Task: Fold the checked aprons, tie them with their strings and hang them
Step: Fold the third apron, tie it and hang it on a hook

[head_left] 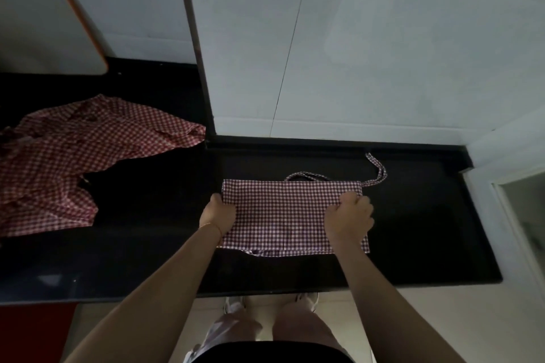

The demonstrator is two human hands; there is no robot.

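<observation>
Left hand (218, 214): fingers curled, gripping folded apron's left edge
Right hand (348, 214): fingers curled, gripping its right edge
Folded apron (283, 215): flat on black counter (413, 230), strings (379, 172) trailing behind
Second apron (73, 156): crumpled, far left

No legible text, labels or nos. anywhere.

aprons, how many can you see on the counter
2, at least. One folded apron lies in front of the person, gripped by the left hand and right hand. A crumpled heap lies at the far left; it may hide more than one.
</observation>
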